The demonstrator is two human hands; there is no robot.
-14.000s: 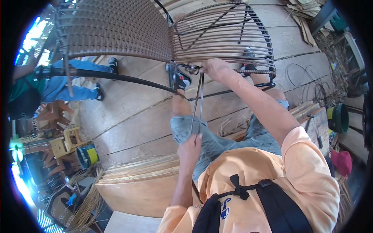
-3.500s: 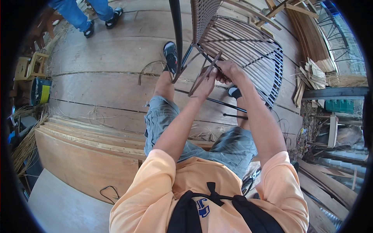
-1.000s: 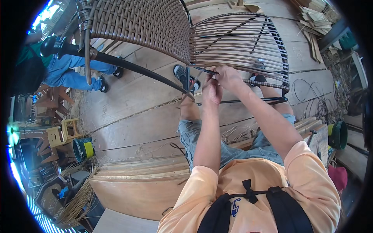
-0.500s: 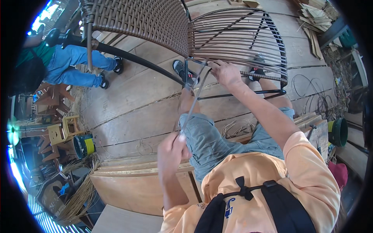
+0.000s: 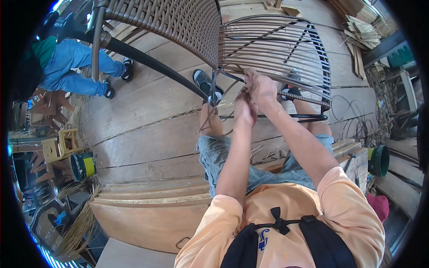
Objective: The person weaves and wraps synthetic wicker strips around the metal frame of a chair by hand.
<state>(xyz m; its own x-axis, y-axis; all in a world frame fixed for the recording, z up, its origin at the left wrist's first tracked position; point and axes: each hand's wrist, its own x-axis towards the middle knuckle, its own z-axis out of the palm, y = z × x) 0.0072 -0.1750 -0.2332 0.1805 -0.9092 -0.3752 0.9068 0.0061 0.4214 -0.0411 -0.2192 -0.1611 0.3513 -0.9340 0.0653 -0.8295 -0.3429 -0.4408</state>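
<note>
A metal-framed chair stands before me, with a tightly woven brown backrest (image 5: 165,31) at upper left and a seat (image 5: 272,53) of parallel brown strands. My right hand (image 5: 262,87) is closed at the seat's near edge, its fingers pinched on a flat brown weaving strand. Right below it, my left hand (image 5: 245,108) is also closed, with its fingertips meeting the strand under the rail. The loose weaving strand (image 5: 211,96) hangs in loops left of my hands, beside the chair's black leg. My fingers partly hide the strand between them.
Another person in blue jeans (image 5: 78,67) is at the left. A green bucket with a yellow band (image 5: 83,166) and a small wooden stool (image 5: 67,145) stand at left. Stacked boards (image 5: 152,210) lie near me. Coiled strands (image 5: 357,118) and a dark green bucket (image 5: 379,161) are at right.
My left hand has moved up and right from near my knee to beside my right hand. The weaving strand, stretched between the hands before, now hangs in slack loops.
</note>
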